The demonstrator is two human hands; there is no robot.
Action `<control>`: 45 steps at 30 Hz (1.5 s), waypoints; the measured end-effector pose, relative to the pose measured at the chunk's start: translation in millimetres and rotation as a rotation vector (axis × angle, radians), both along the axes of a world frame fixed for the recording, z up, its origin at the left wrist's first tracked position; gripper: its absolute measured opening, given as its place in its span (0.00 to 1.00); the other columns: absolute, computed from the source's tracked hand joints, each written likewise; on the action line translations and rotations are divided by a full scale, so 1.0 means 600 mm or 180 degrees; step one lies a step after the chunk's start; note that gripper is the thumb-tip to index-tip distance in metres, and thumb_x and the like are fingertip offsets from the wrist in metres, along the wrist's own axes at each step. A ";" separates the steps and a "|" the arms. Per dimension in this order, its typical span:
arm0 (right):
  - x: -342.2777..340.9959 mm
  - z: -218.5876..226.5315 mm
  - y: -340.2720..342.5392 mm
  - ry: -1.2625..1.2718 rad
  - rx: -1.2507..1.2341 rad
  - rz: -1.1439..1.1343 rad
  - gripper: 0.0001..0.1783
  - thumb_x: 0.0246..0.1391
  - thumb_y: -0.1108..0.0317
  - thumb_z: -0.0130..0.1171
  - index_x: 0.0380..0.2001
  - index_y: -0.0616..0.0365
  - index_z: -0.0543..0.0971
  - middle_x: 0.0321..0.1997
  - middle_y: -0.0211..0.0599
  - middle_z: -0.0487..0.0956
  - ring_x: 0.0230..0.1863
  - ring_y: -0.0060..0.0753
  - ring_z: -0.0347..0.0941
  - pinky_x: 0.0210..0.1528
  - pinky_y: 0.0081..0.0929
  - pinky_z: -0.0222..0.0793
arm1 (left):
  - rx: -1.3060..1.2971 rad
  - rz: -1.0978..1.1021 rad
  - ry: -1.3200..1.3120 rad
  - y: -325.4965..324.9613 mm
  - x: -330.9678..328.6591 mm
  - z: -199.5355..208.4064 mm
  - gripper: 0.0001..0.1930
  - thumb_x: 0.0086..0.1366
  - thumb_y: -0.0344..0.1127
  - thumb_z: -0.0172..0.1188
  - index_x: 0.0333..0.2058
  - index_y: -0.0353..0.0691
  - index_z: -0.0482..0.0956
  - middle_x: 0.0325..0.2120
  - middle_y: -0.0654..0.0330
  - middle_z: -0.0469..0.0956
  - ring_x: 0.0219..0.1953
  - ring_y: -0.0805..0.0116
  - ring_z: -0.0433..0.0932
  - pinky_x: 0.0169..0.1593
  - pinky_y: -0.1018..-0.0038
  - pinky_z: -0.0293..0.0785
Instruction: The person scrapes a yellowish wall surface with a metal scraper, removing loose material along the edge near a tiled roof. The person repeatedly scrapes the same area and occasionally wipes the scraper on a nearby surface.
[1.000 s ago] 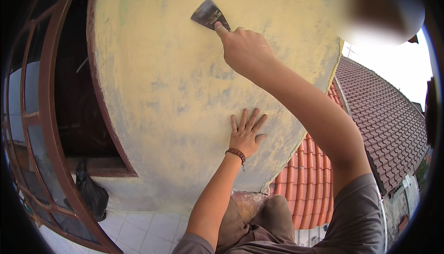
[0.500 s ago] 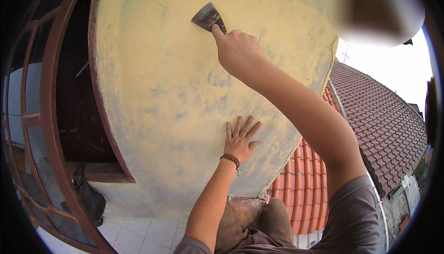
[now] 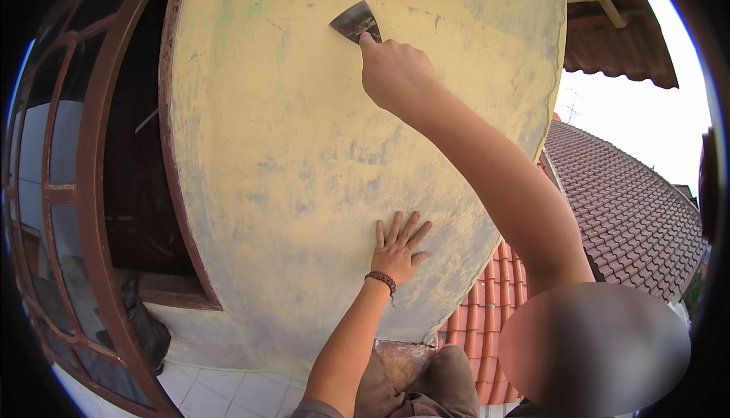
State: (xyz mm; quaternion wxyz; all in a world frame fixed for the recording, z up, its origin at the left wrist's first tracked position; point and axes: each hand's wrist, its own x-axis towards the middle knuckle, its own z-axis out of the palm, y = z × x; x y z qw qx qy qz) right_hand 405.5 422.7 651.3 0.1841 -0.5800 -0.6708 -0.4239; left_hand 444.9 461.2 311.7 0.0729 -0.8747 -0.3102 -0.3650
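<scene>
My right hand point(image 3: 397, 76) is closed around the handle of a putty knife point(image 3: 356, 22), arm stretched up and forward. The broad metal blade lies at the upper part of a yellow wall point(image 3: 281, 114) and points up and left; the handle is mostly hidden in my fingers. Lower down, my left hand point(image 3: 398, 249) rests flat on the same wall with its fingers spread. A brown braided bracelet point(image 3: 382, 279) circles that wrist. Grey, worn patches mottle the wall's paint around both hands.
On the left stands a brown-framed glass window panel point(image 3: 95, 190), swung outward beside a dark opening. A black plastic bag point(image 3: 144, 327) sits below it near white floor tiles point(image 3: 205, 401). Beyond the wall's right edge lie orange roof tiles point(image 3: 475, 327) and a brown tiled roof point(image 3: 623, 197).
The whole view has shifted, so the wall and both hands appear slightly lower or to the right. The putty knife stays in my right hand; my left palm stays on the wall.
</scene>
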 end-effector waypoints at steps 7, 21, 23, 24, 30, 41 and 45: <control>0.003 0.036 0.023 0.0199 0.0095 0.0148 0.27 0.56 0.74 0.45 0.61 0.63 0.67 0.30 0.49 0.81 0.33 0.48 0.81 0.36 0.43 0.76 | -0.0051 -0.0165 0.0039 -0.012 0.017 -0.002 0.35 0.69 0.64 0.39 0.71 0.64 0.48 0.74 0.63 0.41 0.74 0.47 0.35 0.70 0.38 0.27; 0.008 0.028 0.021 0.0035 0.0147 0.0027 0.30 0.55 0.76 0.44 0.63 0.65 0.64 0.32 0.52 0.82 0.35 0.50 0.81 0.38 0.45 0.77 | -0.0515 0.0379 0.0580 -0.027 -0.019 0.032 0.33 0.71 0.62 0.36 0.72 0.71 0.40 0.74 0.73 0.34 0.75 0.55 0.32 0.72 0.42 0.26; 0.016 0.011 0.027 -0.0044 0.0159 -0.0036 0.30 0.55 0.76 0.44 0.63 0.67 0.64 0.33 0.55 0.81 0.35 0.51 0.81 0.38 0.44 0.77 | -0.0528 0.0396 0.0571 -0.026 -0.018 0.033 0.33 0.71 0.62 0.36 0.72 0.71 0.40 0.74 0.73 0.34 0.75 0.55 0.32 0.72 0.42 0.26; 0.018 0.018 0.028 -0.0006 0.0195 0.0028 0.31 0.55 0.76 0.44 0.64 0.67 0.63 0.33 0.55 0.81 0.35 0.51 0.81 0.38 0.44 0.77 | -0.0566 0.0351 0.0627 -0.035 -0.012 0.038 0.33 0.71 0.62 0.36 0.72 0.71 0.40 0.74 0.73 0.34 0.75 0.55 0.32 0.73 0.43 0.26; 0.004 0.030 0.017 0.0158 0.0046 -0.0016 0.31 0.56 0.75 0.45 0.65 0.66 0.63 0.33 0.53 0.81 0.36 0.51 0.81 0.39 0.45 0.77 | -0.0559 0.0200 0.0537 -0.036 -0.004 0.034 0.33 0.71 0.62 0.38 0.72 0.71 0.41 0.74 0.73 0.34 0.75 0.56 0.31 0.73 0.43 0.25; 0.009 -0.057 0.001 0.0225 -0.0208 -0.0085 0.33 0.55 0.74 0.48 0.66 0.61 0.63 0.31 0.54 0.80 0.33 0.52 0.81 0.34 0.44 0.78 | -0.0179 0.0117 0.0046 -0.030 -0.036 0.001 0.34 0.70 0.53 0.48 0.71 0.61 0.49 0.74 0.65 0.41 0.75 0.61 0.36 0.72 0.41 0.28; 0.095 -0.250 -0.057 0.0173 -0.0597 -0.0224 0.36 0.57 0.72 0.50 0.69 0.58 0.58 0.35 0.53 0.77 0.27 0.48 0.80 0.29 0.39 0.77 | -0.0321 0.0084 -0.1034 -0.055 -0.059 -0.050 0.25 0.72 0.45 0.49 0.65 0.48 0.64 0.70 0.59 0.54 0.72 0.66 0.52 0.70 0.52 0.48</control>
